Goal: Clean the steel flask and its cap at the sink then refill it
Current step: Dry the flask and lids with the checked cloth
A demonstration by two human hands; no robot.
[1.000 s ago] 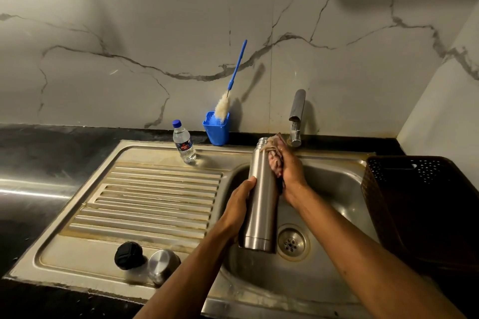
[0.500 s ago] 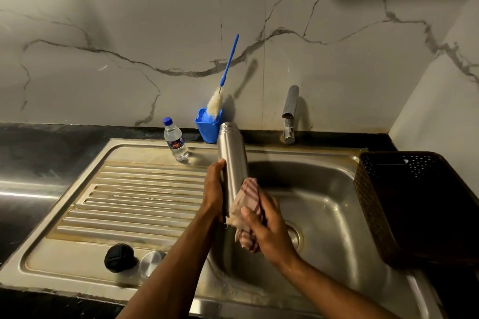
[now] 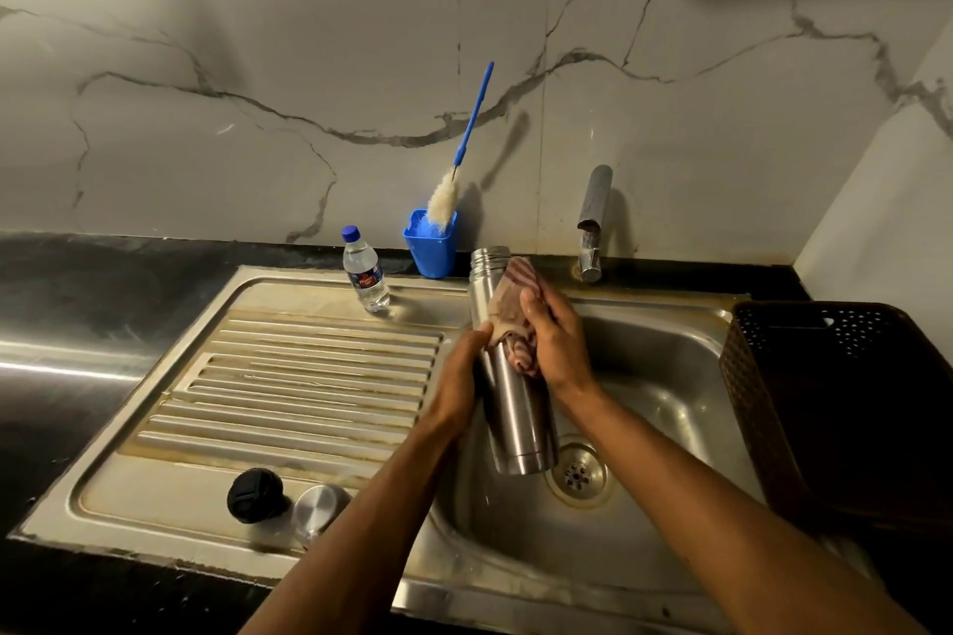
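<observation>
The steel flask (image 3: 515, 407) stands upright and uncapped over the sink basin (image 3: 665, 376). My left hand (image 3: 459, 376) grips its left side at mid-height. My right hand (image 3: 554, 340) holds a striped cloth (image 3: 508, 315) pressed against the flask's upper part, just under the threaded neck. On the drainboard's near edge sit the black inner cap (image 3: 256, 494) and the steel outer cap (image 3: 319, 508), side by side. A small plastic water bottle (image 3: 365, 271) with a blue lid stands at the drainboard's far side.
The tap (image 3: 593, 222) rises behind the basin with no water running. A blue holder (image 3: 430, 248) with a bottle brush (image 3: 454, 181) stands against the marble wall. A dark perforated basket (image 3: 845, 397) sits right of the basin. The drain (image 3: 577, 474) lies below the flask.
The cloth in my right hand has slid from the flask's lower half up to its upper part. The flask has shifted right, back over the basin.
</observation>
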